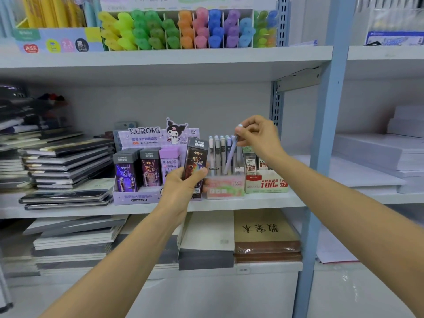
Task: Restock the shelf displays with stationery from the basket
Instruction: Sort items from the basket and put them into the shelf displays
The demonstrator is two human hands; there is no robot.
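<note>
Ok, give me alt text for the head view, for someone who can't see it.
A person's right hand pinches a lilac pen tilted into the pen display box on the middle shelf, while the left hand grips a dark Ultraman box by the Kuromi display.

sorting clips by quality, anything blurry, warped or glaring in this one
Head view: the highlighters up top are soft and the pen in the right hand is smeared; the box in the left hand reads sharp. Head view: the blue post leans from lens distortion; light is even, with slight glare on the brown pack.
</note>
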